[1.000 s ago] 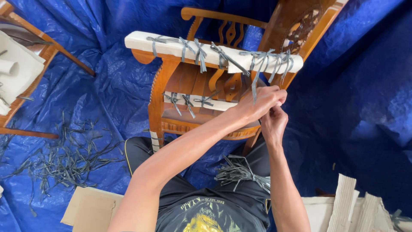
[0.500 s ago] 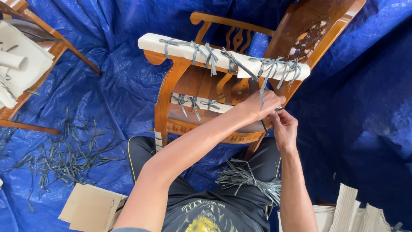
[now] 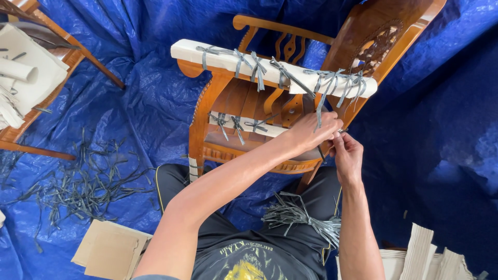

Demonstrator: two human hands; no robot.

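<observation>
A carved wooden armchair [image 3: 363,41] stands on a blue tarp. Its near armrest is wrapped in white padding [image 3: 228,59] tied with several grey straps [image 3: 332,80]. A lower rail carries more white padding [image 3: 270,129] with strap ties. My left hand [image 3: 308,132] is closed on a grey strap [image 3: 318,110] hanging from the right end of the armrest. My right hand [image 3: 346,154] sits just right of it and pinches the same strap's lower end. A bundle of grey straps [image 3: 301,215] lies on my lap.
Several loose grey straps [image 3: 78,186] are scattered on the blue tarp [image 3: 145,103] at left. A second wooden chair with white wrapping [image 3: 28,78] stands at the far left. Brown cardboard [image 3: 111,249] lies by my left leg, and pale cardboard pieces [image 3: 425,254] are stacked at bottom right.
Both hands stay together on the strap below the armrest's right end. The right hand has settled slightly lower than the left. The view has shifted a little.
</observation>
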